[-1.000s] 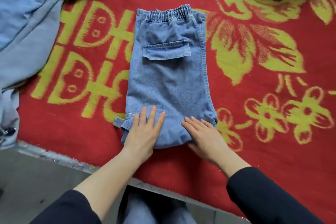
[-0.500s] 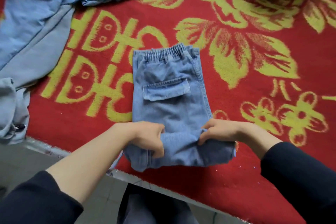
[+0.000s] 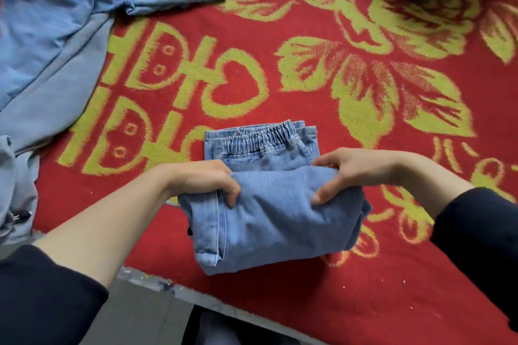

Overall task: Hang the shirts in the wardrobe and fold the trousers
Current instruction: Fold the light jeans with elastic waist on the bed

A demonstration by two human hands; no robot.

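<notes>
Now trousers (image 3: 276, 213) doubled upward, pocket covered

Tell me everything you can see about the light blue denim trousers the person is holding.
The light blue denim trousers lie folded on the red blanket with yellow-green flowers, near its front edge. The gathered elastic waistband points away from the person; the lower part is doubled up over the seat. The left hand and right hand grip that upper fold at its far corners, thumbs on top.
</notes>
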